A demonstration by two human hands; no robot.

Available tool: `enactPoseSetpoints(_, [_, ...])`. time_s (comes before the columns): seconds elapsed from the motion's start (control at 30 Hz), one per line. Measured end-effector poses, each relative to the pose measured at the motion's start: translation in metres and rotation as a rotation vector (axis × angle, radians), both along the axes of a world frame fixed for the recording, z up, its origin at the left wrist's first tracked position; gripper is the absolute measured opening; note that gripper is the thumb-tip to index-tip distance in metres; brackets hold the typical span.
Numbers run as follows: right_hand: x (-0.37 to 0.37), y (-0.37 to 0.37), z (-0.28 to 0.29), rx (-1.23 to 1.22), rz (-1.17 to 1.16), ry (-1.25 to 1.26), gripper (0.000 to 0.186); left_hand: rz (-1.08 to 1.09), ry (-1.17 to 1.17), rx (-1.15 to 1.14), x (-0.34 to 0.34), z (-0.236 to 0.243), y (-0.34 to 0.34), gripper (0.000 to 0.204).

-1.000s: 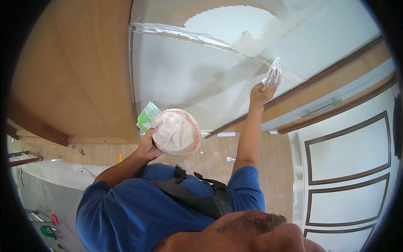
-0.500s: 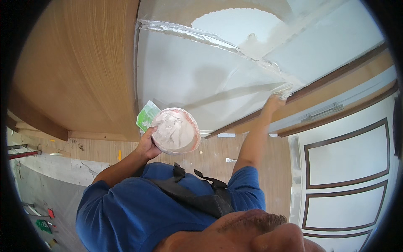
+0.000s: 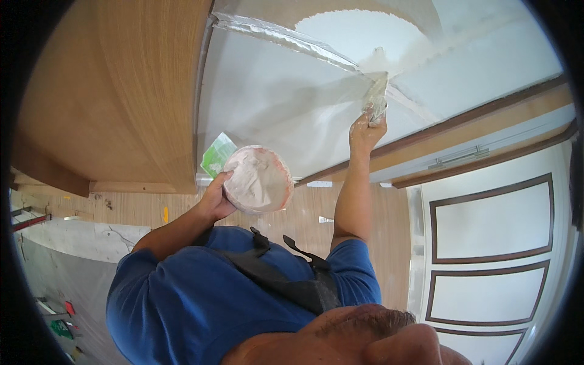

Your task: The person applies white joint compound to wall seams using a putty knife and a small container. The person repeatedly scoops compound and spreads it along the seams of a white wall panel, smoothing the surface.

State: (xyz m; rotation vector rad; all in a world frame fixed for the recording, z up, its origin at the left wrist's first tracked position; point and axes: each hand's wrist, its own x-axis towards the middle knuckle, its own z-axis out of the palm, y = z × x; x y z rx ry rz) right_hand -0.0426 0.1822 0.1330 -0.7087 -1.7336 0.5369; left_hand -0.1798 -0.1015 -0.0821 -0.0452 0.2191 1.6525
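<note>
My left hand is closed on a round tub of pale pinkish-white compound, with a green-and-white flat scraper beside it, held at the tub's far left. Out at the end of my raised right arm, my right hand grips a compound-coated putty knife against or very near a grey-white panel, at a seam smeared with filler. Above the seam is an uneven white patch.
A wooden cabinet side borders the panel at left; wooden trim runs along its right. White framed wall panels stand at right. Tools and a red-railed ladder-like object lie at lower left, beyond the wooden floor.
My right hand swept down to the right, then came back left and up along the seam with the knife. My left hand and tub are slightly higher. The view has shifted a little.
</note>
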Motion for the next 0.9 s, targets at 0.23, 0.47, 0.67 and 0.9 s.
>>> enactPoseSetpoints(0.23, [0.012, 0.059, -0.020, 0.190, -0.250, 0.095, 0.034, -0.089, 0.008, 0.021, -0.005, 0.007, -0.004, 0.058])
enactPoseSetpoints(0.47, [-0.021, 0.001, -0.045, 0.629, -0.263, -0.085, 0.028, -0.045, 0.029, 0.011, -0.004, -0.003, -0.006, 0.061])
enactPoseSetpoints(0.67, [0.011, 0.061, -0.011, 0.289, -0.408, 0.121, 0.030, -0.021, 0.040, -0.002, -0.001, 0.005, -0.005, 0.061])
enactPoseSetpoints(0.9, [-0.022, -0.023, -0.068, 0.356, -0.136, -0.177, 0.037, -0.004, 0.109, 0.061, 0.002, 0.000, 0.002, 0.059])
